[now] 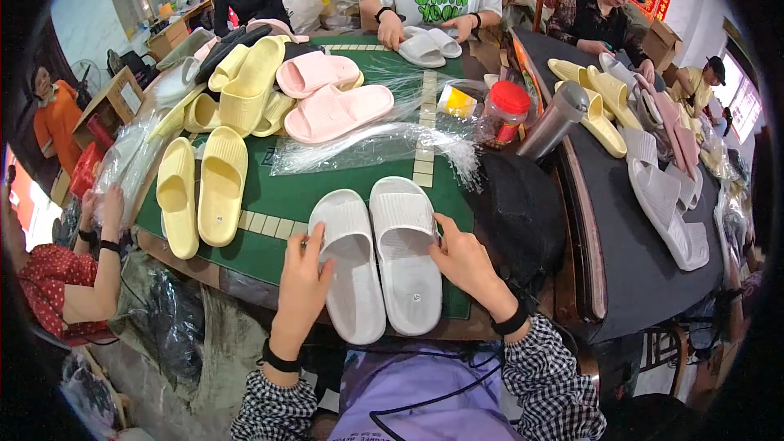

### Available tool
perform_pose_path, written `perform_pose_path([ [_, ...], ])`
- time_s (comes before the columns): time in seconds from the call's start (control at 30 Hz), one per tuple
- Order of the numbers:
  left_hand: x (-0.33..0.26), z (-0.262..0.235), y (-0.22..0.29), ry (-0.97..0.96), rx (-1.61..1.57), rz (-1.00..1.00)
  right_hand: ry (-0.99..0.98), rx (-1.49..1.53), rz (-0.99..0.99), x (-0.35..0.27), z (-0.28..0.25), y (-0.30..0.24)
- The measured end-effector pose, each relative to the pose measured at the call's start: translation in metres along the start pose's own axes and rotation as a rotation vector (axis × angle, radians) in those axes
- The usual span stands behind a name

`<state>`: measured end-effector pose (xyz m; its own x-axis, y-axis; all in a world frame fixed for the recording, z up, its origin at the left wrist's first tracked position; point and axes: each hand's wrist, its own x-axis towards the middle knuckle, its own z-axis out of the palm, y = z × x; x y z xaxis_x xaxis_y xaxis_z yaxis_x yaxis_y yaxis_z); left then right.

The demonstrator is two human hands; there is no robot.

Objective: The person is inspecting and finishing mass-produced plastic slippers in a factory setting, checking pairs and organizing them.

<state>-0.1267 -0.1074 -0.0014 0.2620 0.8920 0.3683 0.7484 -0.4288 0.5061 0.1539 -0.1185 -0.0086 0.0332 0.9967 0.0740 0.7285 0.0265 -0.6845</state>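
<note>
A pair of light grey slippers lies side by side at the near edge of the green table, toes pointing away from me. My left hand (304,279) grips the outer side of the left grey slipper (357,294), its fingers at the strap and the thumb over the sole. On the other side, my right hand (467,261) holds the right grey slipper (410,282) by its outer edge near the strap. Between my hands the slippers' inner edges touch or nearly touch. The undersides of both slippers are hidden.
Left of me lie a yellow slipper pair (222,188) and a pile with pink slippers (339,113). Clear plastic bags (359,151), a red-lidded jar (506,110), a tumbler (555,121) and a black bag (520,216) stand beyond. Across the table a person handles grey slippers (425,47).
</note>
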Motion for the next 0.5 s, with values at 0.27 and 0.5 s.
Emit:
perform_pose_path([
  [0.27, 0.002, 0.016, 0.015, -0.099, -0.294, -0.047, -0.042, 0.297, 0.020, 0.003, -0.065, -0.016],
  [0.5, 0.002, 0.025, 0.025, -0.112, -0.163, 0.030, 0.394, 0.823, -0.825, 0.011, -0.147, -0.105],
])
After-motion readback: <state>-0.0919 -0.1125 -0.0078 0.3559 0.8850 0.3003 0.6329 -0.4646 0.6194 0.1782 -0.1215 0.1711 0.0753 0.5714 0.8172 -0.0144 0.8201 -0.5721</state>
